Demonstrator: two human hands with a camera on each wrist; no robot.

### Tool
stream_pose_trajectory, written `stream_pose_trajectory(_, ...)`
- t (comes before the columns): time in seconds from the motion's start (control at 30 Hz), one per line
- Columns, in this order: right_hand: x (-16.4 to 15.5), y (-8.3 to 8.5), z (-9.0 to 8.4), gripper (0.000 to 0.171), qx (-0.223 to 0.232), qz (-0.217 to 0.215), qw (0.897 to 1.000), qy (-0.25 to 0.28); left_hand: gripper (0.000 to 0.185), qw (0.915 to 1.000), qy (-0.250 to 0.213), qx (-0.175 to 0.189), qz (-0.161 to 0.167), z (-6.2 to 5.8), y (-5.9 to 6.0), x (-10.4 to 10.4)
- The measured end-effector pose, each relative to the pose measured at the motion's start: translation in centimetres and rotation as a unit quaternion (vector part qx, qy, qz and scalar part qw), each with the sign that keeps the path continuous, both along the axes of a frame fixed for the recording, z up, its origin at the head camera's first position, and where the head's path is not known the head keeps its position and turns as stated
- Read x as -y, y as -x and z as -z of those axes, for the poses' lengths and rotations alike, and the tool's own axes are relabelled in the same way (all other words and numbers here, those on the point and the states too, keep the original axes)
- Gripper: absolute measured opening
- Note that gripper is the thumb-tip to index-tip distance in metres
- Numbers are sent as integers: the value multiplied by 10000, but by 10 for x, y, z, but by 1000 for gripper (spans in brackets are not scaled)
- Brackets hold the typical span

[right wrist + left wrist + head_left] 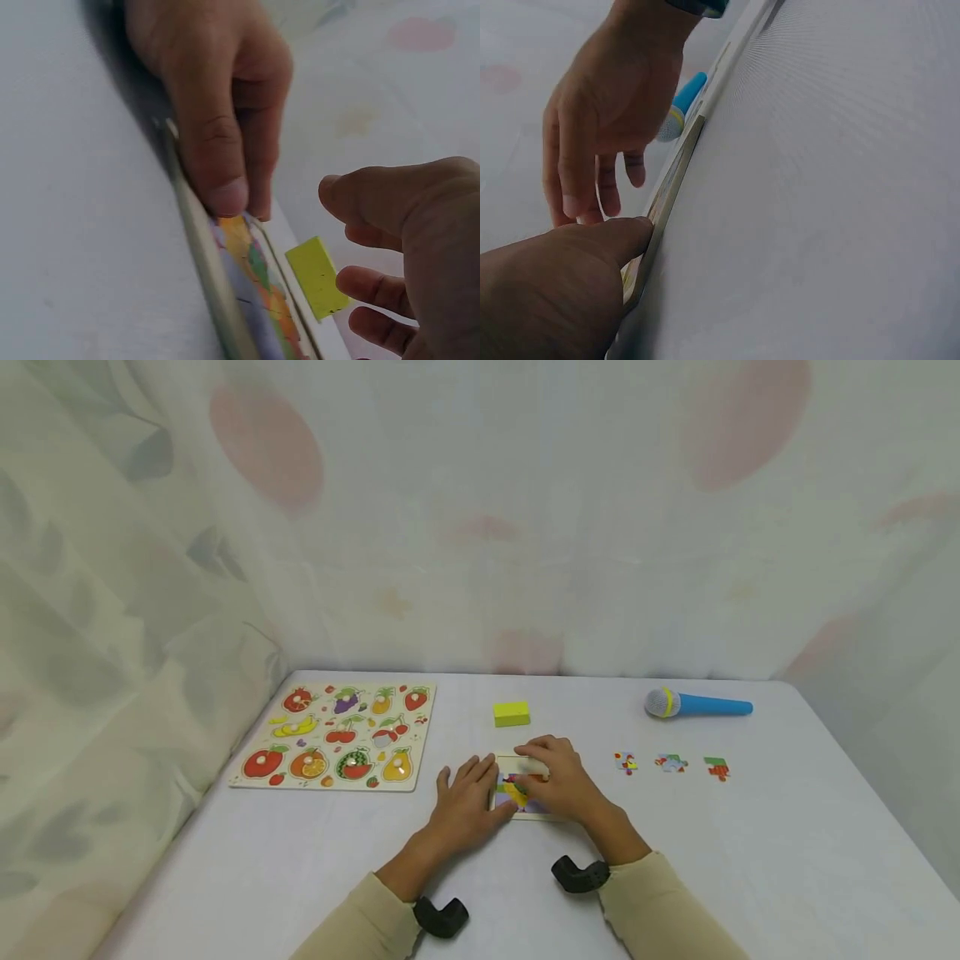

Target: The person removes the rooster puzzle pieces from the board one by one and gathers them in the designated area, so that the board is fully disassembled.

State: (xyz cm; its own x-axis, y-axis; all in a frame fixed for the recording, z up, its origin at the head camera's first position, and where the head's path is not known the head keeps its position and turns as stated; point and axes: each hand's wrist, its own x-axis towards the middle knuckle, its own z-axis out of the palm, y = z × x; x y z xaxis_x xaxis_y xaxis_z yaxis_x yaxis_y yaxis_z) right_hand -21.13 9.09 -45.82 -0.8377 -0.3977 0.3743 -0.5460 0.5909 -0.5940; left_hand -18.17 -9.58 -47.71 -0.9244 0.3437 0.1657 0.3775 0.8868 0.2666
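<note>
A small framed jigsaw puzzle (513,793) with a colourful picture lies between the hands. My left hand (463,810) rests at its left side, thumb on the lower left part of the frame and fingers stretched along the edge. Over the right part hovers my right hand (567,783), its fingers loosely bent and apart from the board in the right wrist view; nothing shows between them. That hand hides part of the picture. Off to the right lie three loose puzzle pieces: a red and yellow piece (626,762), a bluish piece (671,763) and a green and red-brown piece (717,767).
A wooden fruit peg board (408,737) lies at the back left of the white table (300,860). Behind the puzzle sits a yellow-green block (512,714). A blue toy microphone (708,705) lies at the back right. Patterned curtains (525,527) stand behind and beside the table.
</note>
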Motion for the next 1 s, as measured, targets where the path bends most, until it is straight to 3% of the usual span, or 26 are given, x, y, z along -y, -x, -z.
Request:
stream_pose_trajectory(0.2,7,0,12,39,-18,69,9978,-665,73,9999,105,-54,-23,1,0,0)
stream_pose_trajectory(0.43,14,-4,8,30,-107,187,9916,-1276,72,9998,49,-202,3,2,1,1)
stream_pose_trajectory(0.63,15,-5,7,20,48,246,9931,-1146,71,9999,2,-118,18,1,0,0)
stream_pose_trajectory(0.77,15,-5,9,26,129,356,9943,-993,70,10000,-25,-52,30,0,0,0)
stream_pose_trajectory(1.0,16,-2,12,24,-180,338,9956,-850,70,9999,15,-166,44,1,1,0)
